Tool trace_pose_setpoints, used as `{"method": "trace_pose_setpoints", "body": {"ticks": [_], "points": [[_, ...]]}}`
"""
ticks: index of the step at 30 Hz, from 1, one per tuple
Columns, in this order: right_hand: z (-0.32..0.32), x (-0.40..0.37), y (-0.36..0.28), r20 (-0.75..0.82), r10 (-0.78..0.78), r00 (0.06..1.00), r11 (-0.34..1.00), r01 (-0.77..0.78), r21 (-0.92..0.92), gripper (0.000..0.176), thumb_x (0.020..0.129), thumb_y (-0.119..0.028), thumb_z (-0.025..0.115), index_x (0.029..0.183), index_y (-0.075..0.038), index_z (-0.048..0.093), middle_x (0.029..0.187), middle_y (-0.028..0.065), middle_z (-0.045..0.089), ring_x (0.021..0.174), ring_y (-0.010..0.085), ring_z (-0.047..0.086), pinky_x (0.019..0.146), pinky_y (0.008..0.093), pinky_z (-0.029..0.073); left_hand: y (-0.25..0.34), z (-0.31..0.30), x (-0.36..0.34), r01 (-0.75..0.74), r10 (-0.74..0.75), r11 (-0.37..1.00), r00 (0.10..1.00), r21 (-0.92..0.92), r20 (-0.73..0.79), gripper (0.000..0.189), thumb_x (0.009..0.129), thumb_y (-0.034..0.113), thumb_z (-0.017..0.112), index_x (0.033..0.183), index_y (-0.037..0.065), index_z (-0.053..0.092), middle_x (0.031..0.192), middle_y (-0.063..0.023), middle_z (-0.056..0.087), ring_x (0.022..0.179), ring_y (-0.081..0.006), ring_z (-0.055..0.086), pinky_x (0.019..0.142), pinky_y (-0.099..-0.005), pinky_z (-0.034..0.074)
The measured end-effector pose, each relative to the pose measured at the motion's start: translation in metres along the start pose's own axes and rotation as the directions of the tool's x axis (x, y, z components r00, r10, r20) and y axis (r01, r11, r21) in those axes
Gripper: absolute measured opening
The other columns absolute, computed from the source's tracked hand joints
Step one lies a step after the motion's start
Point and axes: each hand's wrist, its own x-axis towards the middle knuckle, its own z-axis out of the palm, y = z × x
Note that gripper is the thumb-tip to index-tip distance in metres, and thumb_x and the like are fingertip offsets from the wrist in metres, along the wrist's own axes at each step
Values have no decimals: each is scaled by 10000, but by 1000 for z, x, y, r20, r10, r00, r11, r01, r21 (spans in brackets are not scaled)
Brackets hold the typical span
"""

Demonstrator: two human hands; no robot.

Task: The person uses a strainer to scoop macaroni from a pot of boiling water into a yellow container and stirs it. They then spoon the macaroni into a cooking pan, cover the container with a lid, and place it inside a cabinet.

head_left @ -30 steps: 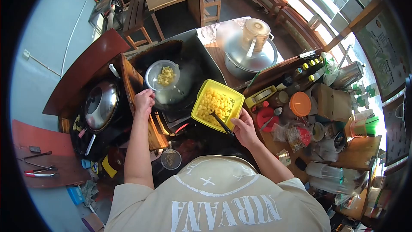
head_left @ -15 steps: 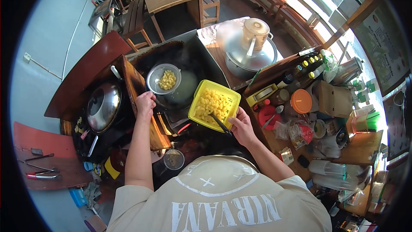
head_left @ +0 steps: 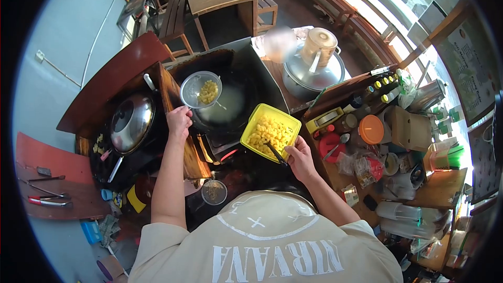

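Observation:
My left hand (head_left: pixel 179 122) grips the handle of a mesh strainer (head_left: pixel 192 88), closed around it. Cooked macaroni (head_left: pixel 208 92) lies in the strainer, gathered on its right side. Below it is a dark wok (head_left: pixel 230 117) with cloudy, steaming liquid; a pale streak shows just under the strainer's right edge. In my right hand (head_left: pixel 300 158) is a yellow plastic container (head_left: pixel 250 123), pinched at its near right corner. More macaroni (head_left: pixel 272 130) fills it, and a black-handled utensil (head_left: pixel 277 154) leans out over the near rim, its lower end hidden in the pasta.
A lidded wok (head_left: pixel 132 123) sits left, past a wooden partition (head_left: pixel 175 91). A large steel pot (head_left: pixel 314 71) stands behind right. Bottles, an orange-lidded jar (head_left: pixel 371 127) and packets crowd the right counter. A small round strainer (head_left: pixel 214 192) lies near my body.
The whole view has shifted slightly. The strainer sits a little farther left over the wok, its macaroni bunched more to the right. Both hands keep their holds.

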Motion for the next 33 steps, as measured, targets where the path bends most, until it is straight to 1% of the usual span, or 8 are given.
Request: {"method": "trace_pose_setpoints", "body": {"ticks": [4, 6, 9, 13, 19, 24, 30, 33], "points": [[-12, 2, 8, -26, 8, 1000, 999, -9, -41, 231, 862, 30, 550, 1072, -55, 505, 1003, 42, 587, 880, 134, 606, 743, 302, 524, -1, 1, -9, 2, -5, 1000, 994, 19, 111, 138, 884, 81, 567, 796, -14, 615, 636, -54, 552, 413, -62, 383, 361, -216, 253], [-6, -1, 5, -22, -22, 1000, 998, 20, -66, 393, 829, 35, 531, 1218, -10, 494, 1141, 96, 587, 1050, 211, 594, 894, 346, 493, -8, -5, -6, -44, 46, 998, 997, -32, 67, 99, 811, 19, 552, 737, -7, 613, 605, -47, 541, 414, -67, 384, 354, -215, 256], [0, -1, 2, -6, -10, 1000, 998, 9, -64, 381, 843, 56, 479, 1223, 26, 475, 1226, 135, 567, 1157, 246, 567, 1000, 399, 458, -1, 2, -17, 8, -14, 998, 996, 65, 93, 99, 822, 32, 572, 753, -24, 617, 616, -75, 553, 409, -97, 393, 366, -242, 281], [-8, 5, 8, 18, -16, 1000, 999, 17, -37, 358, 852, 45, 484, 1209, 11, 484, 1227, 130, 567, 1142, 238, 570, 1007, 388, 444, -1, -1, -13, 53, -47, 993, 997, -104, 57, 134, 860, 39, 553, 805, -61, 624, 627, -93, 568, 413, -100, 408, 368, -243, 278], [0, 12, 5, 29, 35, 999, 999, -34, -43, 347, 852, 43, 488, 1197, 7, 494, 1219, 128, 572, 1131, 228, 572, 996, 380, 446, 0, -2, -15, 19, -15, 998, 998, -60, 66, 128, 852, 40, 571, 791, -63, 615, 633, -96, 568, 406, -99, 396, 360, -242, 260], [15, 23, 6, 21, 31, 999, 996, -29, -89, 297, 871, 27, 494, 1162, -28, 507, 1195, 113, 593, 1110, 227, 601, 923, 392, 518, -1, -4, -12, -21, 22, 999, 999, -31, 32, 104, 830, 49, 575, 793, -29, 632, 629, -87, 576, 422, -104, 426, 354, -238, 272], [34, 57, 14, -38, 7, 999, 994, -11, -107, 194, 860, -21, 575, 1041, -63, 517, 910, 30, 574, 726, 125, 567, 581, 266, 473, 5, 1, -3, 1, 1, 999, 999, -51, 43, 115, 851, 48, 568, 817, -44, 627, 632, -84, 571, 401, -98, 400, 349, -238, 261], [42, 73, 15, -40, 21, 999, 992, -26, -126, 152, 865, -13, 574, 987, -68, 500, 870, 36, 577, 674, 126, 560, 583, 280, 481, 8, 8, -2, 9, -9, 1000, 998, -4, 58, 129, 888, 72, 573, 867, -50, 611, 655, -74, 567, 415, -85, 382, 367, -231, 262]]}}
